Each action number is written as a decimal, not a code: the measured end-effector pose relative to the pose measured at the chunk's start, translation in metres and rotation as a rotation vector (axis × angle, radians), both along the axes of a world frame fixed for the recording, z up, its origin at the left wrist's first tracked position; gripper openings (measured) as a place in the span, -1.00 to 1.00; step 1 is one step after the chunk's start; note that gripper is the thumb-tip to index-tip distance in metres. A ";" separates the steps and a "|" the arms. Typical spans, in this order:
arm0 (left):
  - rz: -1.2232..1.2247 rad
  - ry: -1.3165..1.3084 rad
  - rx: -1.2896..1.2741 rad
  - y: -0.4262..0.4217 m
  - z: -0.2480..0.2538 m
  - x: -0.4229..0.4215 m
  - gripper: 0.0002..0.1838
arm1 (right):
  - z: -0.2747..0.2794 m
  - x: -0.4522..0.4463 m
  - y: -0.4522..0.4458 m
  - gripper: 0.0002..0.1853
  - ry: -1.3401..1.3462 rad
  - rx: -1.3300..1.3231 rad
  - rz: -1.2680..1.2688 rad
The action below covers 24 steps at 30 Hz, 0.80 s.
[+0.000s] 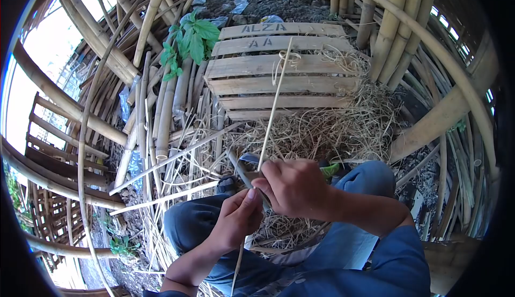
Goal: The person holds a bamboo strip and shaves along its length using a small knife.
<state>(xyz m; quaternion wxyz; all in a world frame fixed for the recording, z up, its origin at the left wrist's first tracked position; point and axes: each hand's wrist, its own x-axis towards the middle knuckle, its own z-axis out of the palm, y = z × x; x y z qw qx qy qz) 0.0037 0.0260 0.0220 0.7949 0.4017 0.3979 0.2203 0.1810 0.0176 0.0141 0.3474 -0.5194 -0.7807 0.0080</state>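
A long, thin bamboo strip [274, 104] runs upward from my hands toward the wooden slatted crate, and its lower end hangs down past my left wrist. My left hand [240, 217] is closed on the strip, thumb pressed along it. Right beside it, my right hand [294, 187] is closed around a knife with a greyish blade [240, 167] that projects to the upper left, against the strip. The knife's handle is hidden in the fingers. Both hands are close together above my bent knees.
A slatted crate panel [279, 85] with curled shavings [343, 61] lies ahead. Fibrous shavings [322, 136] cover the ground before my legs. More cut strips [166, 198] lie left, near bamboo poles [166, 114] and a leafy plant [194, 37]. Thick bamboo posts [399, 28] stand right.
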 end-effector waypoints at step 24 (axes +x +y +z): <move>-0.044 0.090 0.149 -0.002 0.005 -0.006 -0.54 | 0.003 0.021 0.019 -0.71 -0.128 0.237 -0.131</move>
